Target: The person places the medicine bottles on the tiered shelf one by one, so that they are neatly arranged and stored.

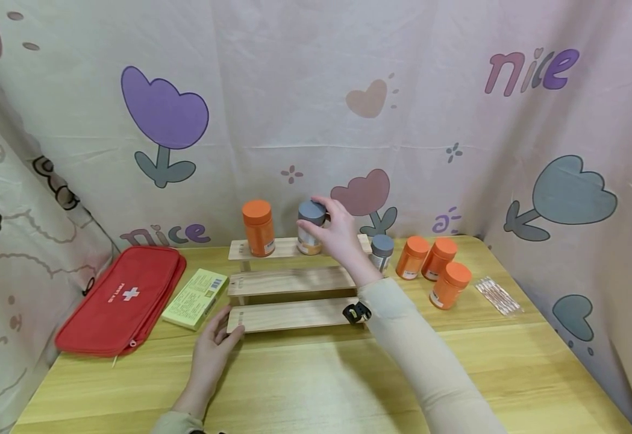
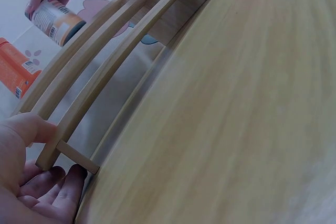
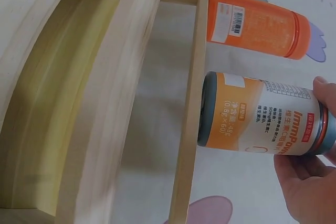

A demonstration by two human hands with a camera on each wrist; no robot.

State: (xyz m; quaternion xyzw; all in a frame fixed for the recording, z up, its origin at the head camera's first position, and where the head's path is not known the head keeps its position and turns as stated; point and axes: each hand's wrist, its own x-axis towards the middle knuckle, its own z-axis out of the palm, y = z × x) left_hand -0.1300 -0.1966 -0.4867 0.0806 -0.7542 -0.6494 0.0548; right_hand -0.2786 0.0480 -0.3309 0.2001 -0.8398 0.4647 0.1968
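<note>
My right hand (image 1: 344, 235) grips a grey-capped vitamin bottle (image 3: 257, 114) by its cap, thumb on one side and fingers on the other. The bottle stands upright at the top step of a three-step wooden rack (image 1: 288, 316), its base right at the board. To its left on that same step stands an orange bottle (image 1: 258, 228). My left hand (image 1: 211, 349) holds the left end of the rack's lowest step; in the left wrist view the thumb lies over the board and the fingers curl beneath it.
Right of the rack stand another grey-capped bottle (image 1: 382, 250) and several orange bottles (image 1: 412, 258). A clear packet of cotton swabs (image 1: 499, 295) lies beyond them. At left lie a red first aid pouch (image 1: 123, 301) and a green-yellow box (image 1: 195, 298). A printed curtain hangs behind.
</note>
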